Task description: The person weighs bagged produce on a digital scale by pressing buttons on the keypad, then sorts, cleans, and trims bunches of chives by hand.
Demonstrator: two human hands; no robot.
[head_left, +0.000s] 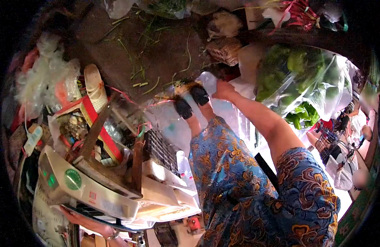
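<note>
My right hand [225, 89] reaches away from my body, above my feet and dark shoes [199, 94]. Its fingers look closed on a thin, pale translucent plastic bag [207, 80]; the fingertips are partly hidden. Just right of that arm is a large clear bag of green leafy vegetables [295, 76]. At the lower left, my left hand [86, 222], with a bracelet at the wrist, lies along the edge of a white weighing scale [91, 191] with green lit digits. The left fingers are mostly hidden, so their grip does not show.
A wooden stool [101, 179] stands by the scale. Beyond it are a pale clog [95, 88], a red-edged box [100, 127] and bunched plastic bags [50, 80]. A dark crate [161, 152] stands left of my legs. Plant stems [150, 84] litter the brown floor.
</note>
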